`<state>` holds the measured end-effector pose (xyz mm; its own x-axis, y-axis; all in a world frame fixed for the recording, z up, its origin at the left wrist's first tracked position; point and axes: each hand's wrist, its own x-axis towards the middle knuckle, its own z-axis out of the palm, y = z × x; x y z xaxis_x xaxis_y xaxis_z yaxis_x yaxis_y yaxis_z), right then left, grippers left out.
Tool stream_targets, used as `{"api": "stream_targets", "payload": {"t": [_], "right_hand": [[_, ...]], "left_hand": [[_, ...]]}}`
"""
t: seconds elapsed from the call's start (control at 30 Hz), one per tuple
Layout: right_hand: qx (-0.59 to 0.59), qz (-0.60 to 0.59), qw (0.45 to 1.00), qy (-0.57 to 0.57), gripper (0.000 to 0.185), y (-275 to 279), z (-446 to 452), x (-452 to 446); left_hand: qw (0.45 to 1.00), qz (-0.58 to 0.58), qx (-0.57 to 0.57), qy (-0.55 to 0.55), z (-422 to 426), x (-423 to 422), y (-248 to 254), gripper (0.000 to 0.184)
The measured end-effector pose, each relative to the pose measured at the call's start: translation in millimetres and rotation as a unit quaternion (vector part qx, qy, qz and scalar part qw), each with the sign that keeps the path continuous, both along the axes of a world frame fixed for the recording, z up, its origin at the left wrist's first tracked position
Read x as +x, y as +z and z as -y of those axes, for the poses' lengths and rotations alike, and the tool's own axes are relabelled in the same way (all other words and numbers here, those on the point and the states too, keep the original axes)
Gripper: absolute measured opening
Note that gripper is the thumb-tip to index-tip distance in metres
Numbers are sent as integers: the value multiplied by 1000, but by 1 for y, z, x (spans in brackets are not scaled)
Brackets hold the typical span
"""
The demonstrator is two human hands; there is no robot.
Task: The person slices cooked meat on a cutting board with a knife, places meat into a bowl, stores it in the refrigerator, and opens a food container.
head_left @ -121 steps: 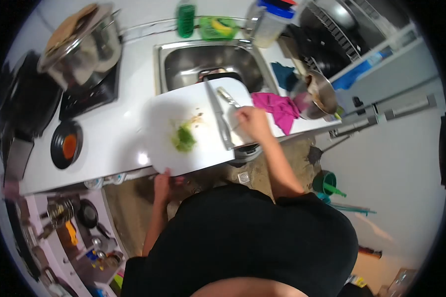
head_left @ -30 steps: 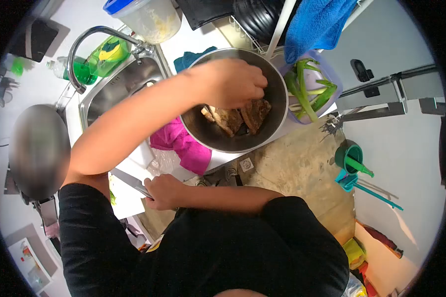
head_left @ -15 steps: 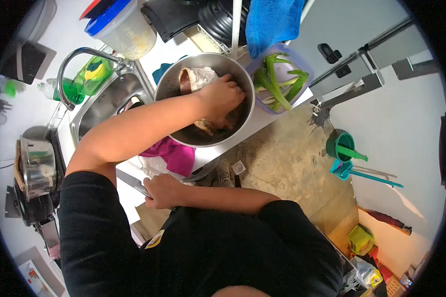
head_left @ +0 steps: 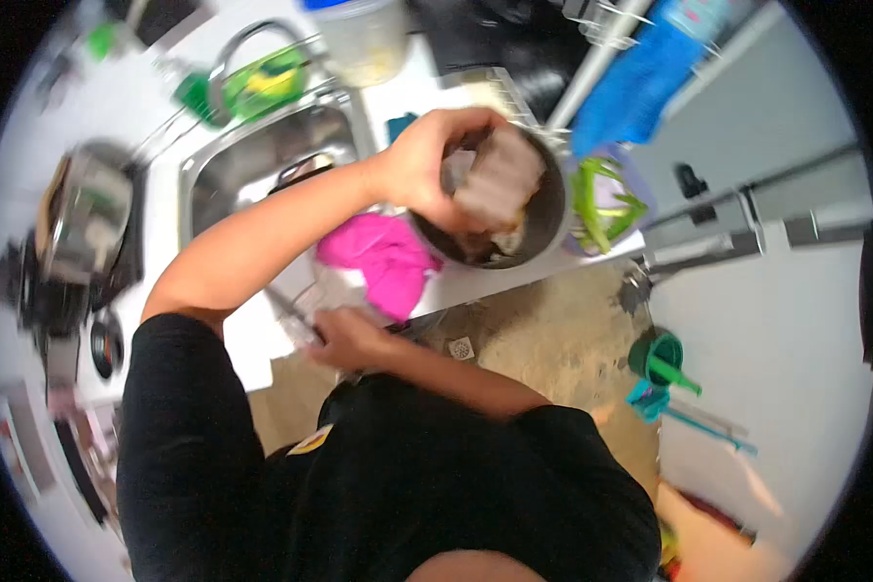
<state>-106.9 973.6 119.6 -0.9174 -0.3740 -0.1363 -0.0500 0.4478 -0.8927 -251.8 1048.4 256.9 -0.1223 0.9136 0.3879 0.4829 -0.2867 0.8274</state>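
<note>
My left hand point(head_left: 432, 167) is closed around a thick, pale chunk of what looks like meat or fish point(head_left: 502, 177), blurred by motion. It holds the chunk up over a large metal pot point(head_left: 553, 215). More brownish pieces point(head_left: 506, 241) lie inside the pot, partly hidden by the hand and chunk. Lower down, near my body, my right hand point(head_left: 349, 338) grips a knife point(head_left: 289, 312), its blurred blade pointing up and left over the counter edge. A bright pink cloth point(head_left: 383, 254) lies on the counter between the two hands.
Left of the pot is a steel sink point(head_left: 199, 199) with a curved tap point(head_left: 225, 73). A purple tub point(head_left: 642, 184) holding green stalks point(head_left: 592, 209) stands right of the pot. A blue towel point(head_left: 630, 97) hangs behind it. The counter's front edge runs below the pot.
My left hand has lifted the chunk from inside the pot. My right hand still holds the knife. The view has shifted, so the pot and sink appear further right.
</note>
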Motion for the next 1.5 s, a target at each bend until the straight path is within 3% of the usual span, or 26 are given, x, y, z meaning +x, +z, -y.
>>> {"api": "stream_targets", "payload": {"t": [0.03, 0.07, 0.1, 0.17, 0.2, 0.23, 0.33, 0.37, 0.43, 0.53, 0.67, 0.73, 0.83, 0.9, 1.03, 1.13, 1.2, 1.3, 1.37, 1.4, 1.47, 1.5], "right_hand": [[51, 7, 998, 28, 35, -1, 2, -4], [67, 26, 997, 29, 34, 9, -4, -3], [21, 62, 997, 40, 28, 15, -10, -2], [-120, 68, 990, 37, 28, -15, -18, 3], [-158, 139, 976, 51, 24, -12, -25, 5], [-192, 207, 957, 59, 21, -8, -33, 6], [-228, 221, 946, 71, 20, -6, -45, 16], [-240, 268, 933, 14, 20, 3, -47, 21], [-248, 316, 915, -44, 20, 4, -49, 22], [-227, 327, 911, -107, 23, 2, -42, 21], [-108, 266, 950, -126, 26, 18, -17, 3], [108, 44, 989, -88, 23, 17, -9, -5], [190, 38, 980, -42, 26, 12, 1, -17], [197, 38, 979, -29, 25, 13, 10, -18], [193, 13, 980, -51, 23, 14, 17, -16], [172, -29, 983, -65, 21, 19, 10, -19], [165, -30, 984, -61, 21, 25, 2, -23], [159, -37, 985, -59, 20, 26, -11, -26], [157, -40, 985, -55, 20, 25, -16, -26], [154, -41, 985, -61, 20, 23, -18, -26], [147, -46, 986, -64, 20, 21, -16, -24], [139, -16, 988, -66, 20, 21, -15, -22]], "left_hand": [[998, 24, 63, 19, 21, -4, 3, 75], [986, 101, 70, 114, 42, -18, -3, 74], [974, 113, 104, 167, 70, -22, 5, 70], [960, 11, 171, 221, 133, -14, 45, 64], [953, -36, 164, 253, 165, -7, 58, 61], [942, -96, 122, 298, 197, -3, 61, 61], [874, -185, -94, 439, 280, 29, 55, 71], [859, -203, -103, 459, 288, 42, 44, 62], [824, -176, -201, 500, 304, 57, 7, 57], [778, -153, -244, 558, 315, 55, -64, 53], [773, -119, -280, 556, 321, 36, -108, 56], [771, -137, -297, 547, 320, 35, -111, 60], [750, -162, -346, 540, 324, 36, -113, 68], [737, -164, -380, 534, 326, 40, -109, 73], [740, -192, -297, 572, 317, 51, -107, 78], [732, -189, -190, 627, 308, 59, -107, 52], [719, -174, -135, 660, 323, 56, -117, 52], [638, -111, 19, 762, 355, 47, -109, 46], [573, -105, 33, 812, 386, 41, -94, 45], [568, -108, 31, 816, 386, 40, -83, 45], [627, -171, -110, 752, 383, 40, -65, 45], [699, -164, -144, 682, 373, 42, -64, 51]]}}
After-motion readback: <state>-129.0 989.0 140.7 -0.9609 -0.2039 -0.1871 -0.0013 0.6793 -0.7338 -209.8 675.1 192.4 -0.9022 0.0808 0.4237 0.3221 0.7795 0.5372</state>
